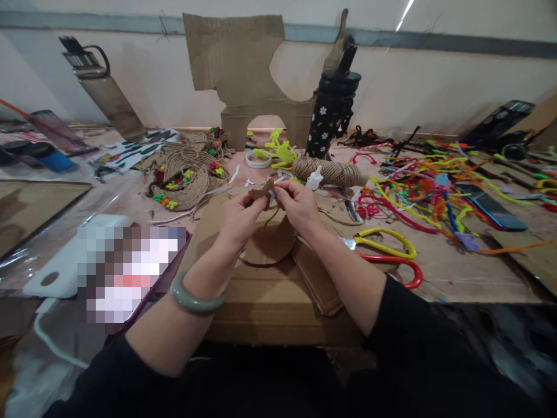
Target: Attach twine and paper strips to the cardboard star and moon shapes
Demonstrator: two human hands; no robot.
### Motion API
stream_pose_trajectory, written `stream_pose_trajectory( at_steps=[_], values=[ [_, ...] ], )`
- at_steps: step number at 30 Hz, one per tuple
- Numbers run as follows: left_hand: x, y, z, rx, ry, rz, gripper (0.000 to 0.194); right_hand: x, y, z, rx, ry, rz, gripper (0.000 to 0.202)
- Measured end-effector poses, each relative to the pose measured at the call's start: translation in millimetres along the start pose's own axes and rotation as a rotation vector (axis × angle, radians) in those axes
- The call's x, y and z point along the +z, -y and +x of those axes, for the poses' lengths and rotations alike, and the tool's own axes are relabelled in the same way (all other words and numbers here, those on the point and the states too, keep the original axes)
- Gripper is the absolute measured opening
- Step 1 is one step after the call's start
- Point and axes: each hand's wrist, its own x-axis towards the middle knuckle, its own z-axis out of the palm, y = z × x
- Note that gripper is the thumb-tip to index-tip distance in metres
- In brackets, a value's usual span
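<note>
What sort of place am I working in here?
Probably a craft workspace: there's a roll of brown twine, a tangle of what look like colorful pipe cleaners, and scissors with one yellow and one red handle.

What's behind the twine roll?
The black bottle stands behind the twine roll. Anything lying low right behind the roll is covered and can't be seen.

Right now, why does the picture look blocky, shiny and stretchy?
Head view: blocky squares hide the phone screen; head view, left: the clear plastic sheet shines with glare; head view, upper right: a bright streak on the wall; head view, middle: shade darkens the cardboard below the left hand and right hand; head view, edges: things look stretched, soft, perhaps the lens.
</note>
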Motion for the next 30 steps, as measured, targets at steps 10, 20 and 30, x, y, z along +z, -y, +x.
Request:
stream_pose_trajectory(
  at_steps=[10,20,30],
  values=[
    [-1.1,4,3,-0.014,-0.104,-0.062,0.020,1,-2,2,0.031,-0.055,-0.010,0.023],
    [-1.3,-1,1,-0.156,-0.049,-0.270,0.034,4,2,2,0.106,0.017,0.052,0.023],
    [-1.4,2,4,-0.123,-0.026,-0.380,0.021,5,12,-4,0.020,0.119,-0.029,0.024]
  ],
)
